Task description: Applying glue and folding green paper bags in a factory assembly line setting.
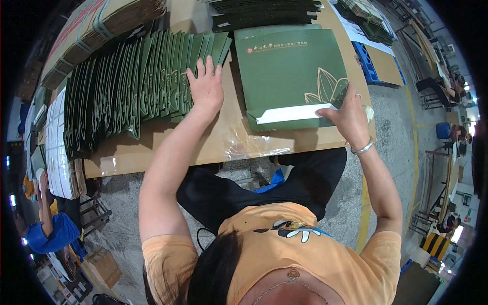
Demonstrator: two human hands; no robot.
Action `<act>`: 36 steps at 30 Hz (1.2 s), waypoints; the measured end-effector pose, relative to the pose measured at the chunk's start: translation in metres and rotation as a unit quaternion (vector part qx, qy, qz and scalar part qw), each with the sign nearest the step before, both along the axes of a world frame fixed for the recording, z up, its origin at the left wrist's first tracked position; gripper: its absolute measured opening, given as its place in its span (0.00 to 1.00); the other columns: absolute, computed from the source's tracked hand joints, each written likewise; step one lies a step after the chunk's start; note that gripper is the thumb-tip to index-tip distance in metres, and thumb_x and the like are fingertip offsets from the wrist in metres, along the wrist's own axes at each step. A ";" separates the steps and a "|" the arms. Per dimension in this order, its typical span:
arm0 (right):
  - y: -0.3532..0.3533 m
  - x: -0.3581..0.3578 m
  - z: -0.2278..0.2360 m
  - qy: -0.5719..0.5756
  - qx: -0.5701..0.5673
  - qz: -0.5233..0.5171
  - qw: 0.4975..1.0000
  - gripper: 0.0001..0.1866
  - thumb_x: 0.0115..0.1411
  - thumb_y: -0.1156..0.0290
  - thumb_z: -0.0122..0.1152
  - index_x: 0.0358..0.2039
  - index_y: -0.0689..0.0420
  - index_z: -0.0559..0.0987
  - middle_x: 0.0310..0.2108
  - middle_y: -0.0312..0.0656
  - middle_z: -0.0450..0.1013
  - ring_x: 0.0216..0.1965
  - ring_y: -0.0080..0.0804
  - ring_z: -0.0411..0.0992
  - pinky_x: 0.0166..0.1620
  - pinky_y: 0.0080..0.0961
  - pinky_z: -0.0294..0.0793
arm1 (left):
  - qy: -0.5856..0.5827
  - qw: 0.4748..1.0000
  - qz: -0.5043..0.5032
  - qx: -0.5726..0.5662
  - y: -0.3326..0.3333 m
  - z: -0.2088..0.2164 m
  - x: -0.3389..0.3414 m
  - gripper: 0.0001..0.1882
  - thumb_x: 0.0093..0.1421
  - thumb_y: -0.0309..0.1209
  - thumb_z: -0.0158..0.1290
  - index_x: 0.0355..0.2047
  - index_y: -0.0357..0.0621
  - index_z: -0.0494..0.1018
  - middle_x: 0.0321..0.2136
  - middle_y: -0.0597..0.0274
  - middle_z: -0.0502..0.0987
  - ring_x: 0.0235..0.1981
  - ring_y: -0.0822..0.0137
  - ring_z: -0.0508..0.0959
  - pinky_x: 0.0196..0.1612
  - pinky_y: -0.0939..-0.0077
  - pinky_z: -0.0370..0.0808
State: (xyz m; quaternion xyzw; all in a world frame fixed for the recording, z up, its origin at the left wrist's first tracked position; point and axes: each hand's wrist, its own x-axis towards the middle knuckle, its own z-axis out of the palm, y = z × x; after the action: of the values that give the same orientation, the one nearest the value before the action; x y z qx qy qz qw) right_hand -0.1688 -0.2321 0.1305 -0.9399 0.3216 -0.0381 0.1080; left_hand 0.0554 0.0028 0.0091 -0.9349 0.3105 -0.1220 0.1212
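Note:
A flat green paper bag [290,61], with a gold leaf outline and a white strip [292,114] along its near edge, lies on the table in front of me. My right hand [351,118] is at its near right corner, thumb on the white strip and index finger along the side edge; its other fingers are mostly hidden. To the left, many folded green bags [127,84] stand packed in a long row. My left hand [206,86] rests on the right end of that row, fingers spread.
More dark green bags [264,12] are stacked at the table's far side. A strapped bundle of brown board [96,35] fills the far left, above a white stack [58,142]. Beyond the right edge stands a blue pallet [366,63]. Another person [53,234] is at lower left.

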 end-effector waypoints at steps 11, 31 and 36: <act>0.040 0.018 -0.051 -0.052 0.070 0.010 0.996 0.42 0.39 0.60 0.80 0.46 0.69 0.63 0.44 0.65 0.70 0.43 0.60 0.74 0.44 0.45 0.76 | 0.043 0.976 -0.035 -0.208 0.009 0.028 0.011 0.31 0.54 0.23 0.49 0.61 0.40 0.62 0.65 0.53 0.58 0.67 0.53 0.55 0.65 0.45 0.54; 0.184 0.170 -0.186 -0.237 0.330 0.244 0.880 0.27 0.60 0.65 0.54 0.59 0.59 0.66 0.55 0.64 0.66 0.52 0.61 0.68 0.53 0.44 0.69 | 0.357 0.865 -0.092 -0.340 0.027 -0.027 0.007 0.27 0.66 0.36 0.39 0.63 0.39 0.61 0.66 0.50 0.57 0.71 0.55 0.48 0.70 0.47 0.28; 0.152 0.150 -0.138 0.044 0.291 0.260 0.920 0.19 0.59 0.67 0.53 0.46 0.68 0.75 0.38 0.65 0.75 0.37 0.65 0.74 0.44 0.44 0.75 | 0.353 0.881 -0.083 -0.305 0.027 -0.045 0.005 0.27 0.67 0.41 0.37 0.63 0.41 0.62 0.67 0.56 0.58 0.71 0.57 0.47 0.70 0.46 0.29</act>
State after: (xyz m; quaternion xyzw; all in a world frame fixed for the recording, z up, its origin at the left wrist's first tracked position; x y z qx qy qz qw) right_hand -0.0190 -0.0802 -0.0077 -0.9182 0.0674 0.1283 0.3686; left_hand 0.0606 0.0298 -0.0363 -0.8777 0.3562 0.1178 -0.2982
